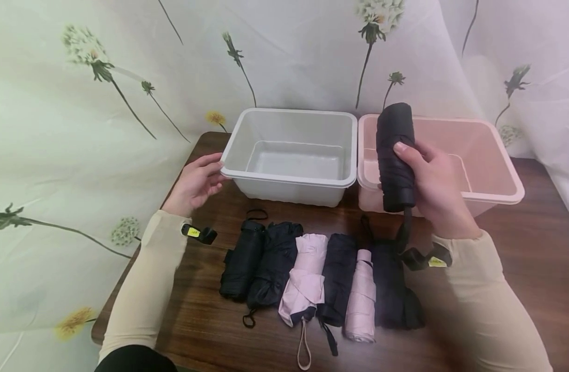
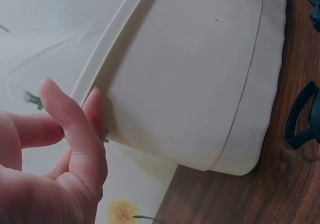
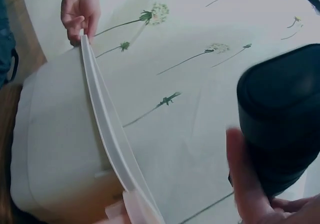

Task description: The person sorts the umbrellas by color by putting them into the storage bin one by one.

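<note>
Head view: right hand curled round a black umbrella, up at the left end of the pink bin; six more umbrellas line the near tabletop. Left wrist: left hand pinching the white bin! Right wrist: black umbrella, firmly grasped.

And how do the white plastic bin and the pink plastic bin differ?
The white bin stands left of the pink bin. The left hand grips the white bin's rim, not the pink bin's. In the head view, a black folded umbrella partly hides the pink bin, not the white one. Both are rectangular and open-topped.
</note>
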### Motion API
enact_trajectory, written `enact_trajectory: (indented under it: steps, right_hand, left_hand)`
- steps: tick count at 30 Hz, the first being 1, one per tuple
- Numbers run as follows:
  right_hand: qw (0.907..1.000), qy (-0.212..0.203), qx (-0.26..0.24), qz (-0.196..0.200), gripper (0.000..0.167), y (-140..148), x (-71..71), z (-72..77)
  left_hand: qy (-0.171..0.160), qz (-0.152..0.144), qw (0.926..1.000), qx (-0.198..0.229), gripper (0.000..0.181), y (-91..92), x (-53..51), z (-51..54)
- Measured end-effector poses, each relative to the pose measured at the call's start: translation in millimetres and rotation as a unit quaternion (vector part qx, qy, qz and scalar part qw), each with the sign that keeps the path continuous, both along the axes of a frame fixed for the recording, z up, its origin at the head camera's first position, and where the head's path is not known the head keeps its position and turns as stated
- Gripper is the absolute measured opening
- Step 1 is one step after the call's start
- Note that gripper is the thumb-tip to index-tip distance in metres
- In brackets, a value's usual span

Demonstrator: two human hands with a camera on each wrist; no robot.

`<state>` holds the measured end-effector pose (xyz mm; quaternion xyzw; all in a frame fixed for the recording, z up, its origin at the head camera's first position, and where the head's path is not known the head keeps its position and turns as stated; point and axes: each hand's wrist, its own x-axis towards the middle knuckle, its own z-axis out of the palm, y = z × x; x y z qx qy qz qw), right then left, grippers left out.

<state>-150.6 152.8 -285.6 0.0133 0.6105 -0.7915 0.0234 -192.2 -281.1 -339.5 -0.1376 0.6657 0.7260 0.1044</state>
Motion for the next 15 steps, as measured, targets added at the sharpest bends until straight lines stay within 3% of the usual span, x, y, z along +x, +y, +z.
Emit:
enact_trajectory:
  steps: [8, 15]
  right_hand:
    - [0.9998, 0.001, -0.007, -0.018, 0.043, -17.5, -17.6, -2.8]
    - [0.9995, -0.006, -0.029, 0.01, 0.041, -26.4, -34.4, -8.3]
  left_hand:
    - [0.0, 0.001, 1.0, -0.007, 0.048, -0.6, 1.2, -1.3]
    - [0.001, 0.004, 0.9999, -0.014, 0.048, -1.3, 1.3, -1.6]
